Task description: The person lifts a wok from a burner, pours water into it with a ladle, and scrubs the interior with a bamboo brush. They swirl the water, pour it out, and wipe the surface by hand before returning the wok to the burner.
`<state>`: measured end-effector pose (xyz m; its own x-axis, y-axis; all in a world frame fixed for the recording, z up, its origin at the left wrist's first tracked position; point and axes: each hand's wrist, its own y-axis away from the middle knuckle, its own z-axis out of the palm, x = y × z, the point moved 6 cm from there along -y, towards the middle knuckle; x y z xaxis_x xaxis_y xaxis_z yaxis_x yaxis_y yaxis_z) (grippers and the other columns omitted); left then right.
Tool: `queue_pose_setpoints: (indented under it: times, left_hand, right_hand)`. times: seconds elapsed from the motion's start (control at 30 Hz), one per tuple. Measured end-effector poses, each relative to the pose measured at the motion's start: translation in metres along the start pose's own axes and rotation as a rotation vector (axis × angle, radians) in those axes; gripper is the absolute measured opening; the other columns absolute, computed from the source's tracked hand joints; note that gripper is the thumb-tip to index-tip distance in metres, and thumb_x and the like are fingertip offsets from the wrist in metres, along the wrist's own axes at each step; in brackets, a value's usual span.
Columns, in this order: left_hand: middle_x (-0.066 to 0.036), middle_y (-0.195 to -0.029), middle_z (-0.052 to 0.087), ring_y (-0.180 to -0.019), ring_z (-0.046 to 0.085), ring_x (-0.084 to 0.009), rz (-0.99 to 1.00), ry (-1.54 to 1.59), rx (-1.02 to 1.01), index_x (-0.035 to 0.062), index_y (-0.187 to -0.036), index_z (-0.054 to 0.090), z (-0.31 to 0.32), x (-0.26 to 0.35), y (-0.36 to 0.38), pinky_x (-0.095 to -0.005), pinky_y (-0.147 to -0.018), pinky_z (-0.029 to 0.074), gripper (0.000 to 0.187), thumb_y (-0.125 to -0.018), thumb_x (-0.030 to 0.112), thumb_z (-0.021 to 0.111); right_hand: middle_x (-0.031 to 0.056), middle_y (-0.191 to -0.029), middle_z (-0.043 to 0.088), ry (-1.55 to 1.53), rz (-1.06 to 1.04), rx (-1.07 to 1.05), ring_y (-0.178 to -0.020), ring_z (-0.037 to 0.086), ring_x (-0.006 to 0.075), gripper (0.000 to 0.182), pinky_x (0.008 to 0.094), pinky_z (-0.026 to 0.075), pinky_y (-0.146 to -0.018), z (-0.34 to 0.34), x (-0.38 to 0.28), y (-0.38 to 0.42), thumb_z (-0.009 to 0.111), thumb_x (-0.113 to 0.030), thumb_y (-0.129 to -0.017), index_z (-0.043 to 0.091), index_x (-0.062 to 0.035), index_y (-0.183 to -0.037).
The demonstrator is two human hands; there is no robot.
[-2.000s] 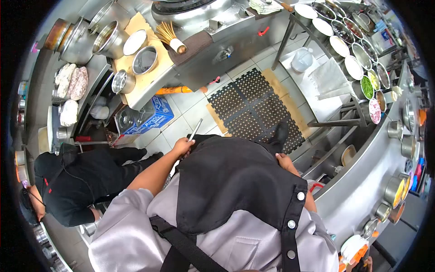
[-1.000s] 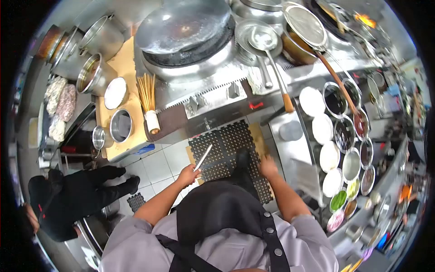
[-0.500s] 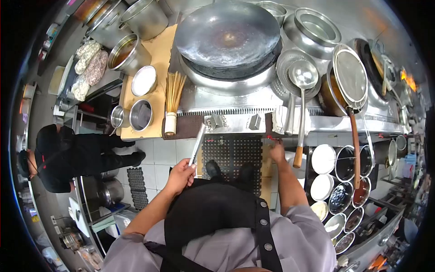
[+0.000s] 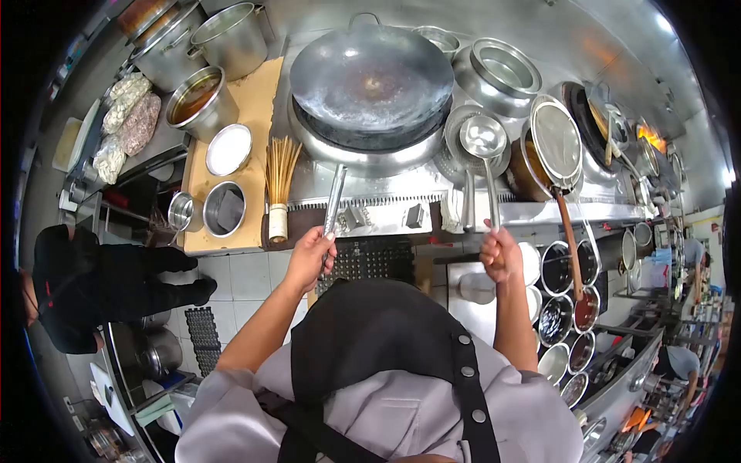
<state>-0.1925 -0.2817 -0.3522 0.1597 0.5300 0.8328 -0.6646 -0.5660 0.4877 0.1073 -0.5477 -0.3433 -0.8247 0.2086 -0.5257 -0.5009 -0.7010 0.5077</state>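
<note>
The broad round metal wok (image 4: 372, 81) is dark blue-grey, with a brownish spot mid-bowl. Green-black perforated rubber matting, perhaps plain black, (image 4: 376, 259) carries a dotted pattern; the flat cardboard sheet (image 4: 258, 100) is tan.

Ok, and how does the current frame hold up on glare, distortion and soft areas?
Head view: strong fisheye bend, with black corners; bright reflections on the steel wall at upper right, plus a small highlight on the wok; the crowded right edge is small and squeezed, fine detail hard to tell; the left hand and right hand read clearly enough.
</note>
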Motion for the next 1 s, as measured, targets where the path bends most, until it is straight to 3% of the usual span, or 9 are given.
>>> queue_pose_setpoints:
  times: [0.17, 0.23, 0.3, 0.47, 0.5, 0.57, 0.63, 0.97, 1.0]
  left_hand:
    - [-0.002, -0.072, 0.055, -0.052, 0.049, -0.0086, -0.014, 0.129, -0.068, 0.0081, -0.113, 0.054, 0.045, 0.016, -0.017, -0.0223, -0.043, 0.039, 0.025, -0.102, 0.028, 0.044]
    - [-0.003, -0.072, 0.056, -0.052, 0.048, -0.0097, -0.013, 0.134, -0.068, 0.0067, -0.116, 0.054, 0.062, 0.019, -0.029, -0.0231, -0.043, 0.039, 0.030, -0.103, 0.031, 0.041]
    - [-0.003, -0.072, 0.055, -0.052, 0.048, -0.0108, -0.016, 0.193, -0.025, 0.0063, -0.114, 0.054, 0.079, 0.026, -0.038, -0.0244, -0.045, 0.039, 0.027, -0.102, 0.029, 0.043]
    - [-0.003, -0.069, 0.054, -0.049, 0.045, -0.0102, 0.009, 0.215, 0.092, 0.0065, -0.115, 0.054, 0.094, 0.035, -0.060, -0.0246, -0.041, 0.037, 0.031, -0.103, 0.032, 0.041]
    - [-0.003, -0.069, 0.054, -0.049, 0.045, -0.0102, 0.006, 0.219, 0.099, 0.0065, -0.115, 0.054, 0.096, 0.035, -0.064, -0.0246, -0.041, 0.037, 0.031, -0.103, 0.032, 0.041]
    - [-0.002, -0.066, 0.052, -0.046, 0.043, -0.0094, 0.001, 0.227, 0.141, 0.0071, -0.112, 0.055, 0.096, 0.036, -0.066, -0.0237, -0.039, 0.035, 0.029, -0.102, 0.032, 0.042]
    - [-0.001, -0.064, 0.051, -0.044, 0.040, -0.0081, 0.016, 0.218, 0.183, 0.0090, -0.109, 0.056, 0.093, 0.033, -0.069, -0.0227, -0.037, 0.032, 0.026, -0.102, 0.031, 0.044]
    - [0.001, -0.064, 0.050, -0.043, 0.037, -0.0062, 0.053, 0.169, 0.209, 0.0100, -0.106, 0.060, 0.078, 0.030, -0.075, -0.0219, -0.037, 0.029, 0.022, -0.100, 0.029, 0.050]
    - [0.001, -0.064, 0.050, -0.043, 0.036, -0.0058, 0.060, 0.170, 0.197, 0.0112, -0.106, 0.059, 0.077, 0.030, -0.076, -0.0215, -0.037, 0.029, 0.021, -0.099, 0.029, 0.051]
  right_hand:
    - [0.0044, -0.068, 0.046, 0.161, -0.105, -0.283, -0.048, 0.046, 0.0125, 0.050, 0.0248, 0.041, -0.038, 0.048, -0.006, 0.022, 0.052, -0.015, -0.094, 0.036, -0.0060, -0.141]
    - [0.0047, -0.067, 0.047, 0.476, -0.003, -0.157, -0.046, 0.048, 0.0128, 0.047, 0.0252, 0.042, -0.038, 0.052, -0.018, 0.006, 0.051, -0.012, -0.094, 0.037, -0.0056, -0.139]
    - [0.0025, -0.065, 0.048, 0.658, -0.147, -0.072, -0.042, 0.046, 0.0108, 0.037, 0.0251, 0.041, -0.039, 0.051, -0.046, -0.013, 0.050, -0.005, -0.092, 0.044, -0.0054, -0.129]
    - [0.0012, -0.064, 0.049, 0.829, -0.151, -0.211, -0.042, 0.047, 0.0096, 0.031, 0.0248, 0.038, -0.037, 0.068, -0.080, -0.046, 0.052, -0.005, -0.091, 0.048, -0.0036, -0.122]
    - [0.0012, -0.064, 0.049, 0.832, -0.142, -0.214, -0.042, 0.047, 0.0096, 0.031, 0.0248, 0.038, -0.037, 0.071, -0.086, -0.053, 0.052, -0.005, -0.091, 0.048, -0.0036, -0.122]
    - [0.0022, -0.064, 0.051, 1.225, -0.187, -0.087, -0.042, 0.048, 0.0095, 0.036, 0.0252, 0.038, -0.036, 0.079, -0.104, -0.063, 0.056, -0.007, -0.088, 0.050, -0.0029, -0.124]
    - [-0.0010, -0.065, 0.051, 1.435, -0.191, -0.020, -0.048, 0.048, 0.0080, 0.051, 0.0243, 0.037, -0.039, 0.101, -0.127, -0.067, 0.058, -0.005, -0.087, 0.046, -0.0085, -0.136]
    - [0.0014, -0.068, 0.051, 1.615, -0.082, -0.228, -0.051, 0.048, 0.0102, 0.045, 0.0287, 0.037, -0.040, 0.214, -0.140, -0.084, 0.055, -0.010, -0.090, 0.046, -0.0144, -0.133]
    - [0.0013, -0.068, 0.051, 1.655, 0.055, -0.242, -0.050, 0.048, 0.0102, 0.044, 0.0285, 0.037, -0.040, 0.214, -0.133, -0.089, 0.055, -0.010, -0.090, 0.046, -0.0141, -0.133]
